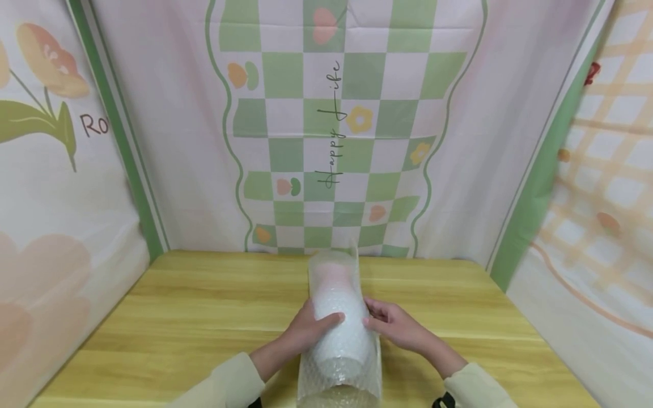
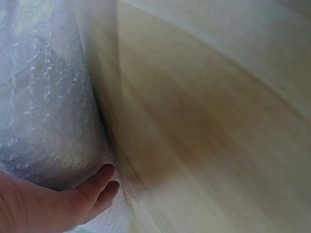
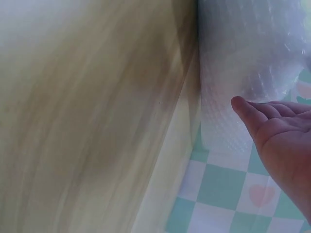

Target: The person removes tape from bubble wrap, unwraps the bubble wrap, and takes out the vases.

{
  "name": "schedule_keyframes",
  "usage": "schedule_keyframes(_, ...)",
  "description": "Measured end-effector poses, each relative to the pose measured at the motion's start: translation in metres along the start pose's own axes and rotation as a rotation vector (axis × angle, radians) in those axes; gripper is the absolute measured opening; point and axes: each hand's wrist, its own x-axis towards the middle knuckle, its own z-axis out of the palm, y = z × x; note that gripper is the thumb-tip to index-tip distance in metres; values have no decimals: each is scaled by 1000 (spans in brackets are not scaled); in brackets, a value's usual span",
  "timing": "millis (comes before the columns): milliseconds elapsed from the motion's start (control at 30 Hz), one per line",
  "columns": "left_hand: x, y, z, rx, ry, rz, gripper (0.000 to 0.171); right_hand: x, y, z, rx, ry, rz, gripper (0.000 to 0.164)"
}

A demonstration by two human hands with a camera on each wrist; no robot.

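Observation:
A long rounded bundle in clear bubble wrap (image 1: 340,345) lies lengthwise on the table in the head view. Through the plastic shows something white with a pinkish far end; its kind cannot be told. My left hand (image 1: 312,328) holds the left side, thumb across the top and fingers down the side. On the opposite side, my right hand (image 1: 400,327) grips the wrap near its raised loose edge with thumb and fingers. Fingers (image 2: 99,187) lie low against the bubbly surface in the left wrist view. The right wrist view shows the right hand's fingers partly hidden beside the wrap.
The wood-grain table (image 1: 214,306) stretches out on both sides of the bundle. Behind it hangs a green-and-white checked curtain (image 1: 285,119). Printed cloths enclose the left and right sides. The wrap's near end forms an open tube toward me.

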Motion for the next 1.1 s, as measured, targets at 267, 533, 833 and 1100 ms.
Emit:
schedule_keyframes(267, 0, 1, 0, -16, -5, 12, 85, -1, -3, -2, -71, -5, -18, 60)
schedule_keyframes(533, -1, 2, -1, -44, -16, 13, 85, -2, -5, 1, -230, 21, -14, 58)
schedule_keyframes(833, 1, 0, -1, -63, -40, 1, 86, -2, -6, 4, -291, 42, -68, 53)
schedule_keyframes(1100, 1, 1, -2, -53, -38, 1, 86, -2, -9, 5, -307, 66, -86, 49)
